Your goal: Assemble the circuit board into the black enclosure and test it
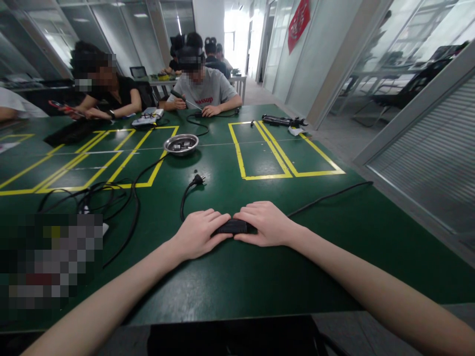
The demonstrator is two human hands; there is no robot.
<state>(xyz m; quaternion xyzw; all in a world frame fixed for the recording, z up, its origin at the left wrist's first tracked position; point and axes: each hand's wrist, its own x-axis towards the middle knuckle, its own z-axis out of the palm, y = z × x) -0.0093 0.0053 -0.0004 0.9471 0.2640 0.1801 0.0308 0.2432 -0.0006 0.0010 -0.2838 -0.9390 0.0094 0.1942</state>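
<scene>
A small black box-shaped device [232, 227] lies on the green table [230, 277] near the front edge. My left hand [200, 231] rests palm down on its left end, fingers curled over it. My right hand [265, 222] covers its right end the same way. Both hands press on the device, and most of it is hidden under the fingers. A black cable runs from the device's left side to a loose plug [198, 180] lying further up the table. A second black cable [330, 196] leads away to the right.
A metal bowl [181, 144] with small parts sits mid-table among yellow tape rectangles [282, 158]. Tangled black cables [92, 198] lie at left. Two people sit across the table holding tools; others sit further back. A black tool [282, 120] lies at far right.
</scene>
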